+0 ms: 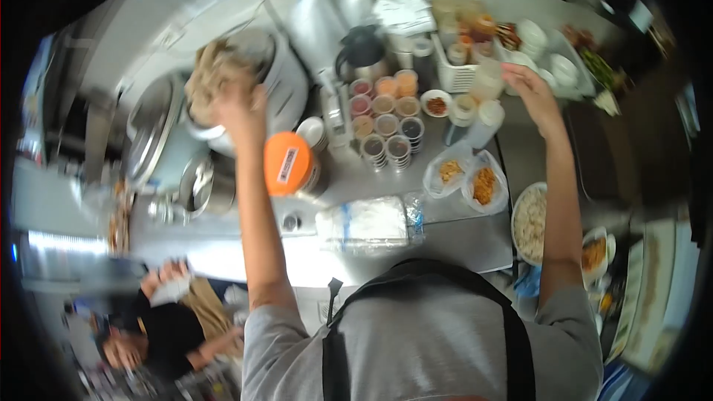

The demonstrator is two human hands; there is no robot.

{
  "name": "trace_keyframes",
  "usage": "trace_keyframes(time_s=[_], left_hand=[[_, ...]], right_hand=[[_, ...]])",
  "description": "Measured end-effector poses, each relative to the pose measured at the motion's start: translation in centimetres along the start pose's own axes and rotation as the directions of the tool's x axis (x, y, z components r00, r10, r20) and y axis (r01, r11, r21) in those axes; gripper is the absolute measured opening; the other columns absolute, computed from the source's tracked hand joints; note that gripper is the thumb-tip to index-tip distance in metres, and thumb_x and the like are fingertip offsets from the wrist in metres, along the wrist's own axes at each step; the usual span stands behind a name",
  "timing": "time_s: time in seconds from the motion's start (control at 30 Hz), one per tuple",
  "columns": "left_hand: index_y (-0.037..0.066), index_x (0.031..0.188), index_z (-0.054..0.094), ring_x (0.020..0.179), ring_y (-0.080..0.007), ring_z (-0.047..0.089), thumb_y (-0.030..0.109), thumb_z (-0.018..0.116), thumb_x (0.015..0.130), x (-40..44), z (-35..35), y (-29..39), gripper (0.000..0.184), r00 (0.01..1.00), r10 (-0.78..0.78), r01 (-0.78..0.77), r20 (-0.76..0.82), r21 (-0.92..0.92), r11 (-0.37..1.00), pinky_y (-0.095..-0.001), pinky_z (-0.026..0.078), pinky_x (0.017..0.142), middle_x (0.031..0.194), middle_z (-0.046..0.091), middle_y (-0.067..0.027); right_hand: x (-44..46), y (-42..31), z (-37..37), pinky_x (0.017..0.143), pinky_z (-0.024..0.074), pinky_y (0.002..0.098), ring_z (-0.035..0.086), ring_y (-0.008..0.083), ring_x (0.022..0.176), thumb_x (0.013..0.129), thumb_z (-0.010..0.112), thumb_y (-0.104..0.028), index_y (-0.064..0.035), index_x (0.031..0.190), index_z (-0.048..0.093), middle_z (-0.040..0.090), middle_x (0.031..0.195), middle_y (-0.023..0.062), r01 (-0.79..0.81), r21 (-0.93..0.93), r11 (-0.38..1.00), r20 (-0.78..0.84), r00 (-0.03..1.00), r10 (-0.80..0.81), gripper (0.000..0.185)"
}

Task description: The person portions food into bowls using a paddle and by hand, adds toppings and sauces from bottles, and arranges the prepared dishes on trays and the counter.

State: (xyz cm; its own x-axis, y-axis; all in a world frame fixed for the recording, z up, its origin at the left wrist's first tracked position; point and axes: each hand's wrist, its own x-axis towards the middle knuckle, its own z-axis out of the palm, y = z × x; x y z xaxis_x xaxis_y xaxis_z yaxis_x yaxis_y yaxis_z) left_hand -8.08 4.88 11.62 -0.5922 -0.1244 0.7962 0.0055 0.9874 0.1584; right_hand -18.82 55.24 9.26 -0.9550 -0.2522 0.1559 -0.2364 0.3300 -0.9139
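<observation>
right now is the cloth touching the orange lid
Apart: the head view shows a clear gap between cloth and orange lid, with the left forearm crossing it.

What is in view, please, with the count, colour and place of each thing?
Counter: one, silver, centre
Cloth: one, beige, upper left
Cooker: one, white, upper left
Steel pot: one, silver, left
Tub: one, orange-lidded, left of centre
Jug: one, black and silver, upper centre
Small cups: about eleven stacks, mixed colours, centre
Dish: one, white, beside the cups
Squeeze bottles: two, white and dark, right of centre
Pale container: one, translucent, upper right
Basket: one, white, upper right
Food bags: two, clear, right of centre
Flat packet: one, white, counter's front
Large bowl: one, white, right
Co-worker: one, black top, lower left
Left hand: one, bare, on the cloth
Right hand: one, bare, by the container
</observation>
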Motion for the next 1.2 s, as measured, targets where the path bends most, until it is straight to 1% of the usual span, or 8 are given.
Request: trace_keyframes(time_s=[0.13,0.3,0.4,0.7,0.9,1.03,1.13,1.2], left_hand=[[0.009,0.102,0.066,0.096,-0.0335,0.057,0.021,0.066,0.077,-5.0,1.9,4.3,0.028,0.940,-0.195,0.190,0.279,0.043,0.981,-0.0429,0.045,0.081,0.103,0.060,-0.0175],[0.010,0.088,0.069,0.080,-0.0276,0.065,0.022,0.062,0.079,-10.2,10.9,3.8,0.017,0.664,-0.320,-0.016,0.676,0.441,0.897,-0.0411,0.046,0.082,0.086,0.068,-0.0093],[0.013,0.084,0.070,0.072,-0.0245,0.067,0.022,0.060,0.079,-11.1,11.6,4.3,0.015,0.611,-0.297,-0.213,0.734,0.514,0.831,-0.0423,0.045,0.082,0.078,0.070,-0.0071],[0.011,0.085,0.069,0.083,-0.0231,0.069,0.019,0.058,0.080,-10.1,12.4,2.1,0.014,0.555,-0.410,-0.152,0.724,0.572,0.806,-0.0431,0.046,0.086,0.086,0.070,-0.0092],[0.007,0.086,0.068,0.083,-0.0265,0.068,0.034,0.062,0.078,-9.6,13.3,-1.6,0.030,0.734,-0.418,-0.015,0.535,0.628,0.778,-0.0408,0.050,0.077,0.088,0.070,-0.0130],[-0.005,0.105,0.060,0.083,-0.0250,0.066,0.028,0.056,0.084,-6.7,8.1,-1.8,0.039,0.437,-0.571,0.674,0.695,0.167,0.719,-0.0331,0.049,0.076,0.089,0.067,-0.0126],[-0.006,0.108,0.057,0.082,-0.0152,0.061,0.017,0.051,0.089,-5.6,3.5,3.5,0.030,0.597,-0.584,0.794,0.550,-0.301,0.528,-0.0264,0.046,0.075,0.091,0.064,-0.0068],[-0.005,0.105,0.058,0.083,-0.0101,0.055,0.008,0.050,0.091,-4.7,1.1,6.5,0.020,0.611,-0.563,0.791,0.557,-0.406,0.457,-0.0244,0.044,0.075,0.091,0.061,-0.0036]], right_hand=[[3.6,-0.9,1.5,0.093,0.0399,0.0267,0.056,0.0122,0.103,0.094,0.054,-0.020,-0.0043,0.120,0.058,0.063,0.110,0.0047,0.098,0.107,0.989,0.097,0.989,-0.108,0.031],[9.1,1.2,1.3,0.087,0.0448,0.0271,0.059,0.0141,0.101,0.090,0.056,-0.015,-0.0034,0.118,0.059,0.065,0.108,0.0072,0.176,0.054,0.983,0.085,0.980,-0.180,0.031],[12.2,2.7,-0.5,0.087,0.0455,0.0276,0.060,0.0150,0.100,0.088,0.057,-0.014,-0.0044,0.117,0.060,0.066,0.108,0.0083,0.179,-0.087,0.980,-0.014,0.983,-0.181,0.031],[20.8,6.9,-4.3,0.088,0.0472,0.0294,0.062,0.0203,0.101,0.084,0.060,-0.019,-0.0055,0.119,0.058,0.065,0.110,0.0117,0.031,-0.269,0.963,-0.123,0.990,-0.066,0.037],[30.4,11.1,-2.9,0.092,0.0447,0.0316,0.059,0.0247,0.107,0.076,0.069,-0.028,-0.0061,0.135,0.043,0.059,0.121,0.0181,-0.087,-0.547,0.833,-0.112,0.993,0.030,0.068],[35.0,12.3,-2.0,0.095,0.0431,0.0345,0.055,0.0295,0.114,0.060,0.079,-0.038,-0.0014,0.137,0.039,0.054,0.127,0.0218,-0.084,-0.707,0.703,0.028,0.989,0.147,0.094],[34.5,10.0,-1.6,0.095,0.0431,0.0350,0.054,0.0301,0.115,0.053,0.082,-0.041,0.0035,0.132,0.044,0.055,0.125,0.0224,0.012,-0.715,0.699,0.213,0.956,0.201,0.098],[34.7,10.2,-1.2,0.093,0.0443,0.0348,0.056,0.0298,0.112,0.051,0.083,-0.042,0.0057,0.126,0.049,0.057,0.122,0.0218,0.044,-0.717,0.695,0.187,0.974,0.131,0.095]])
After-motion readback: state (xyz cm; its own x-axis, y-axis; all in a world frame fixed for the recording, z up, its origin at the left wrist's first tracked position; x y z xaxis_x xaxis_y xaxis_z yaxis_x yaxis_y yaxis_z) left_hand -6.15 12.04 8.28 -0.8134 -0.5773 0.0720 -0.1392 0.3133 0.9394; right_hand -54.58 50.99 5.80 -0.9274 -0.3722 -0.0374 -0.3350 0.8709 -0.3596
